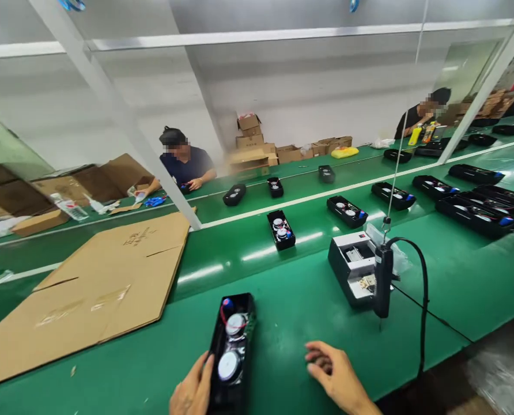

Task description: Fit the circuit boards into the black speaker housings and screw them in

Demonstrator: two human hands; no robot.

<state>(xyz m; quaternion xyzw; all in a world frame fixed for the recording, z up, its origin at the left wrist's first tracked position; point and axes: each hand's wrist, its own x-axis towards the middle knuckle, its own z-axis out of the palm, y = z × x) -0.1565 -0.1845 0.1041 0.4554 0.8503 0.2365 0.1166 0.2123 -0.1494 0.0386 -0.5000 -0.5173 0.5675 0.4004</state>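
Note:
My left hand (193, 385) grips the left side of a black speaker housing (232, 351), its thumb along the rim. Two round silver speaker drivers (230, 365) sit inside the housing, with a blue cylindrical part (227, 304) and red wires near its far end. To the right, my right hand (335, 372) hovers over the green bench with curled fingers apart and nothing in them. A black electric screwdriver (383, 279) hangs from a cord beyond that hand. Behind the screwdriver stands a grey and black box-shaped device (352, 268) with an open top.
A flat cardboard sheet (123, 276) covers the bench at left. Similar housings lie along the green belt, including one housing (280, 229) ahead and several stacked at right. A white post (140, 138) rises at left. Two people (192, 167) sit across the line.

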